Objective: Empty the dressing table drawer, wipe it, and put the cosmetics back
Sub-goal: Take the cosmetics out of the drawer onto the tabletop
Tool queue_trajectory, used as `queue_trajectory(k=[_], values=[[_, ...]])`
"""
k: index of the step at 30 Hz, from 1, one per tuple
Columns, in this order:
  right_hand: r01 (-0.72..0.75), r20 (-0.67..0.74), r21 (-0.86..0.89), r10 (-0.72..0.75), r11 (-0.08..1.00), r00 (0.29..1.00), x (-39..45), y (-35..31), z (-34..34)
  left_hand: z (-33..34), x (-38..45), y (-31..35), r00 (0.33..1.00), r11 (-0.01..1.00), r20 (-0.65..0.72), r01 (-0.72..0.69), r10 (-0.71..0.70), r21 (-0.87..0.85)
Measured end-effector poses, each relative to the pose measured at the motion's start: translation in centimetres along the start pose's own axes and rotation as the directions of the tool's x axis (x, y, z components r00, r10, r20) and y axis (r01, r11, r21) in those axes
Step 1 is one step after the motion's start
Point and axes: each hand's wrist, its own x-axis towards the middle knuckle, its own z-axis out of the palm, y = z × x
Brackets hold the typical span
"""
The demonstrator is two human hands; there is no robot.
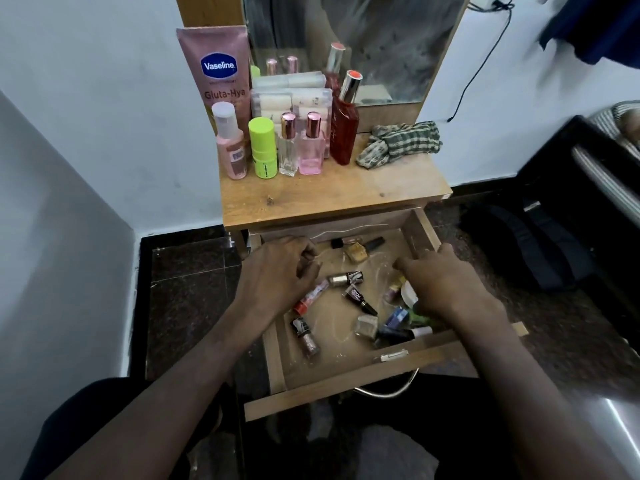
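I am emptying the drawer [349, 379], pulled out at lower centre; my left hand [277, 271] and right hand [446, 289] hover loosely curled over the scattered nail polish bottles [346, 278], holding nothing I can see; next I pinch one and lift it to the tabletop [329, 195]

A mirror [363, 46] in a wooden frame stands at 12 o'clock against the white wall [104, 98]. A black cable [474, 74] hangs down that wall at 1 o'clock. A dark blue cloth [595, 26] hangs at 2 o'clock. At 3 o'clock a black backpack [530, 244] lies on the dark speckled floor [187, 299], beside black furniture [571, 161] whose kind cannot be told.
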Motion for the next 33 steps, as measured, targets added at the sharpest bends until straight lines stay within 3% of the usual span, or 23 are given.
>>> queue_trajectory(k=[5,8,10,13,15,16,18,20,21,23,24,25,26,27,28,29,30,33], values=[[0.012,-0.058,0.101,-0.006,0.995,0.998,0.9,-0.2,1.9,0.1,-0.1,-0.1,1.0,1.0,0.019,0.01,-0.01,-0.003],[0.052,-0.097,0.312,-0.022,0.949,0.995,2.3,0.6,2.4,0.2,0.0,-0.2,0.999,1.0,0.033,0.016,-0.016,0.0],[0.076,-0.18,0.457,0.009,0.886,0.984,3.1,1.0,2.4,0.1,0.0,-0.1,0.999,1.0,0.037,0.007,-0.007,0.002],[0.192,-0.395,0.534,0.042,0.824,0.918,3.3,1.0,2.0,0.0,-0.2,0.1,0.999,1.0,0.035,-0.016,0.016,0.021],[0.306,-0.479,0.695,0.101,0.651,0.872,2.9,0.4,1.3,0.0,-0.2,0.1,0.999,0.999,0.032,-0.016,0.015,0.034],[0.345,-0.477,0.789,0.152,0.509,0.866,2.8,0.1,0.7,0.0,-0.2,0.2,0.999,0.999,0.034,-0.014,0.013,0.033],[0.349,-0.36,0.933,0.24,0.087,0.902,2.9,-1.0,-0.5,0.0,-0.2,0.1,1.0,1.0,0.029,-0.011,0.01,0.021],[0.261,-0.194,0.909,0.223,-0.325,0.955,3.3,-1.8,-1.5,0.0,-0.3,0.1,1.0,1.0,0.025,-0.009,0.009,0.026],[0.216,-0.141,0.873,0.198,-0.437,0.97,3.5,-2.1,-1.8,-0.1,-0.3,0.2,1.0,1.0,0.026,-0.006,0.006,0.029],[0.204,-0.125,0.828,0.182,-0.523,0.975,4.0,-2.6,-2.1,-0.1,-0.3,0.2,1.0,1.0,0.024,-0.006,0.006,0.023],[0.261,-0.174,0.827,0.215,-0.499,0.961,4.1,-2.9,-2.2,0.0,-0.3,0.2,1.0,1.0,0.023,-0.007,0.007,0.016],[0.376,-0.274,0.836,0.291,-0.399,0.917,4.2,-3.1,-2.3,0.0,-0.3,0.1,1.0,1.0,0.026,-0.009,0.008,0.013],[0.53,-0.433,0.826,0.383,-0.194,0.816,4.2,-3.2,-2.4,0.0,-0.2,0.1,1.0,1.0,0.029,-0.012,0.012,0.012],[0.661,-0.629,0.746,0.418,0.087,0.655,4.3,-3.3,-2.6,0.0,-0.2,0.1,0.999,1.0,0.031,-0.015,0.014,0.013],[0.725,-0.802,0.591,0.359,0.354,0.478,4.5,-3.5,-2.7,0.0,-0.2,0.1,0.999,1.0,0.032,-0.017,0.017,0.012],[0.721,-0.904,0.428,0.258,0.545,0.341,4.9,-3.6,-2.7,0.0,-0.2,0.1,0.999,1.0,0.032,-0.018,0.017,0.009],[0.693,-0.947,0.316,0.169,0.648,0.274,5.6,-3.8,-2.5,0.0,-0.2,0.1,0.999,1.0,0.031,-0.018,0.018,0.005],[0.645,-0.955,0.245,0.066,0.724,0.289,7.1,-4.3,-1.4,-0.2,-0.3,0.2,0.999,1.0,0.044,-0.017,0.017,0.012]])
